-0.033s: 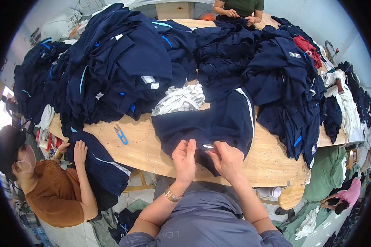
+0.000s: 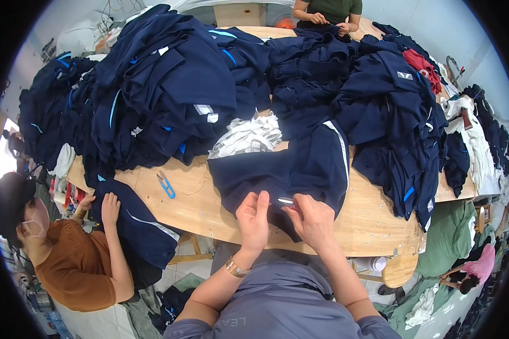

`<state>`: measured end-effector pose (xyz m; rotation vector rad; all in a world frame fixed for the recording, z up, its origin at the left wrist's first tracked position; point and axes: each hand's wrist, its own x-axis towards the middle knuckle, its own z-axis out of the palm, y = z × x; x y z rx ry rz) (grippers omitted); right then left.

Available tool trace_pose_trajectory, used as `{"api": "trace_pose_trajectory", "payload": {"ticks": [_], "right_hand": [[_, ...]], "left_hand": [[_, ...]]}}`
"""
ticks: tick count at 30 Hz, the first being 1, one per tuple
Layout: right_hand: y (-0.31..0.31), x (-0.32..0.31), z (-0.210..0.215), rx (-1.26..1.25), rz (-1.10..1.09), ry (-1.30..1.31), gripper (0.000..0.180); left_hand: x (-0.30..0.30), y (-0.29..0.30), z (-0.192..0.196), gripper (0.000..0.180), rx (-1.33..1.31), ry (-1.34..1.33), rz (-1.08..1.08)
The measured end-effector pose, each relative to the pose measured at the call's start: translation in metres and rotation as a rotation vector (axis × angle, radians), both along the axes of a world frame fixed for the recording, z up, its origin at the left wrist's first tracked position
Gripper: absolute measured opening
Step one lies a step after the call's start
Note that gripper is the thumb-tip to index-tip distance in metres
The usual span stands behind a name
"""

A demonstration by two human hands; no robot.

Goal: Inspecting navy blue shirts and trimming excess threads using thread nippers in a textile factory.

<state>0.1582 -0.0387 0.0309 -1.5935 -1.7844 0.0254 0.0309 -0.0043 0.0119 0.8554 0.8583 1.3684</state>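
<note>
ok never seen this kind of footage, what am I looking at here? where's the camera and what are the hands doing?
There is no machine here: a person works with bare hands. The one picture comes from a fisheye camera worn on the person's head, looking down, so straight edges bend near the rim. The left hand and right hand pinch the edge of a navy garment lying on a wooden table. The right hand also holds a small metal tool, apparently thread snips. Heaps of navy clothing cover the table, with blue-handled snips on bare wood and white fabric pieces beside the piles. A co-worker in a brown top handles another garment at left; a further person stands at the far end.
</note>
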Motion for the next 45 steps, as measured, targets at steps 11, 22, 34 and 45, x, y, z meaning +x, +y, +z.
{"api": "trace_pose_trajectory", "payload": {"ticks": [11, 22, 34, 45], "right_hand": [[-0.001, -0.007, 0.000, -0.037, 0.003, 0.286, 0.019], [0.007, -0.022, 0.004, -0.286, 0.082, 0.901, 0.011], [-0.010, 0.001, 0.017, -0.521, 0.428, 1.115, 0.012], [-0.001, -0.015, 0.004, -0.164, 0.006, 0.557, 0.017]], "left_hand": [[0.000, -0.001, 0.000, 0.023, 0.001, -0.002, 0.015], [0.006, -0.008, -0.004, 0.024, -0.004, -0.053, 0.010], [0.002, -0.001, 0.003, 0.011, -0.135, -0.372, -0.044], [0.005, -0.001, -0.003, 0.012, -0.116, -0.310, 0.010]]}}
